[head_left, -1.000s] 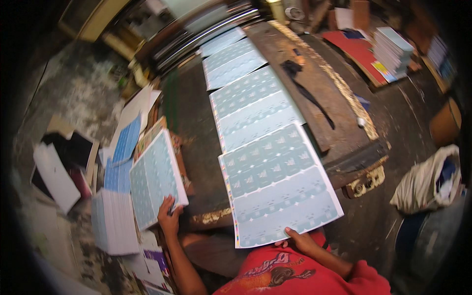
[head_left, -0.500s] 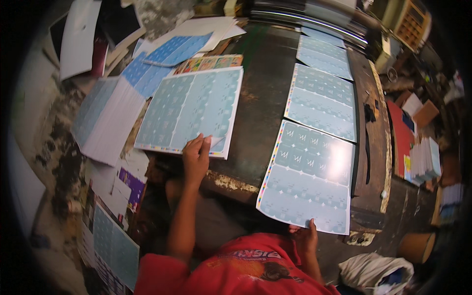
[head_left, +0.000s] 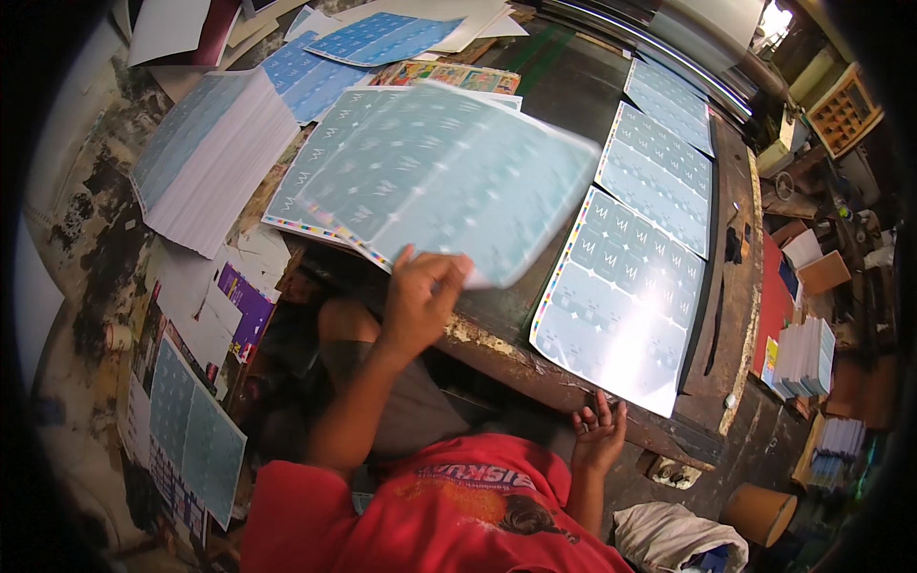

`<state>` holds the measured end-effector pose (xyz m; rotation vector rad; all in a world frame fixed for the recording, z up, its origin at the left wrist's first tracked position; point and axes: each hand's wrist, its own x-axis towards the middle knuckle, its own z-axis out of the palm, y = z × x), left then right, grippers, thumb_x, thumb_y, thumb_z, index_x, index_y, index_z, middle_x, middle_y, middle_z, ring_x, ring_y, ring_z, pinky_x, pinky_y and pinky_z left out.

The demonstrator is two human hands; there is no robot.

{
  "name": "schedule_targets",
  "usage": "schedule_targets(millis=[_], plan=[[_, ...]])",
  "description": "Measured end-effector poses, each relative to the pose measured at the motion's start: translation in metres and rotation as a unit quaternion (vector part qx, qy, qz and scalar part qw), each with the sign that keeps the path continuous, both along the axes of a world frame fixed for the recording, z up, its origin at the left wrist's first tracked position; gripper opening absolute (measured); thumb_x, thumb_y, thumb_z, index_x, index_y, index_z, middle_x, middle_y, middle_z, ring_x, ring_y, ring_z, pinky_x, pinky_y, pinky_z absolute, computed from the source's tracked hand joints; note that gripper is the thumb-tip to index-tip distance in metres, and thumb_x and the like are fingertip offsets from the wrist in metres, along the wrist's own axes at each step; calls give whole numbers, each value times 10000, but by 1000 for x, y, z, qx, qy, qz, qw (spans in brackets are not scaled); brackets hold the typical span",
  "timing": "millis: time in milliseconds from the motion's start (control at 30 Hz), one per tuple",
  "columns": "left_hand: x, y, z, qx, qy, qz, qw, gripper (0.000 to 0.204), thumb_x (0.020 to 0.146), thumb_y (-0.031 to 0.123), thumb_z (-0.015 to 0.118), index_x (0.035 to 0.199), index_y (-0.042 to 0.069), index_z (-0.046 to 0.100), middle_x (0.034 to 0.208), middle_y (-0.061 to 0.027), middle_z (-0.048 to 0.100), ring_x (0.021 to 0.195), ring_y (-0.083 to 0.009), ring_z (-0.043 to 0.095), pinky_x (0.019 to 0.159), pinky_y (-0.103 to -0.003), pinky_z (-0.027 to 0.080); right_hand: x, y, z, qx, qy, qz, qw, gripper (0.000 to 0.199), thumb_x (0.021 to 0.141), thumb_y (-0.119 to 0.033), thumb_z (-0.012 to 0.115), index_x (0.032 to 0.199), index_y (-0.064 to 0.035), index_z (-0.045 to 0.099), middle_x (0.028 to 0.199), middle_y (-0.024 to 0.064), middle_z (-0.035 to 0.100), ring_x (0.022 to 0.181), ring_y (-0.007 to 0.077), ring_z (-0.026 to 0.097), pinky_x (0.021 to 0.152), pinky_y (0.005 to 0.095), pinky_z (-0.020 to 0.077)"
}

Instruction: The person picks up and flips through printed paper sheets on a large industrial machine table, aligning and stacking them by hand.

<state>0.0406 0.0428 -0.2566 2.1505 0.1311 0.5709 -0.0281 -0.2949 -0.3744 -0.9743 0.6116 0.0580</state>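
My left hand [head_left: 420, 298] pinches the near edge of a pale blue-green printed sheet [head_left: 463, 186]. The sheet is lifted and blurred by motion, tilted over the stack of printed sheets [head_left: 298, 196] at the table's left. My right hand [head_left: 599, 435] holds nothing, its fingers apart, just off the table's front edge. Closest to it lies a printed sheet [head_left: 611, 306] with a bright glare, at the near end of a row. Beyond it are another printed sheet [head_left: 653, 181] and more sheets reaching toward the roller.
The dark worktable [head_left: 544, 115] has a worn near edge. A metal roller [head_left: 650, 48] crosses its far end. At left stand a thick paper stack [head_left: 215, 177] and blue sheets [head_left: 382, 38]. A cloth bundle [head_left: 678, 540] and brown bin [head_left: 759, 513] sit at lower right.
My left hand has lifted a sheet off the left stack and moved it to the right. My right hand has let go of the row's nearest sheet. The view has shifted.
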Motion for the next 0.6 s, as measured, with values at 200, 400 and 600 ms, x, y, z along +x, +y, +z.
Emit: schedule_targets(millis=[200, 400, 600], plan=[[-37, -25, 0, 7, 62, -332, 941, 143, 901, 256, 660, 893, 128, 723, 944, -69, 707, 1031, -225, 648, 1090, -532, 319, 22, -9, 17, 168, -121, 173, 963, 567, 956, -417, 523, 1430, -140, 382, 1280, 105, 581, 924, 204, 620, 840, 427, 513], [-25, -25, 3, 48, -7, -263, 964, 275, 753, 280, 797, 944, 94, 729, 1075, -55, 704, 1188, -293, 580, 1048, -471, 393, -1, -37, -8, 128, 14, 154, 980, 396, 910, -261, 619, 1214, -25, 525, 1029, 96, 644, 790, 225, 633, 625, 333, 513], [11, 25, -12, 207, -36, -26, 977, 465, 644, 306, 859, 1031, 92, 716, 1145, -71, 688, 1207, -300, 560, 984, -450, 417, -54, -30, -8, 44, 110, 155, 981, 440, 944, -359, 577, 1142, 33, 549, 896, 150, 658, 696, 243, 631, 599, 322, 466]])
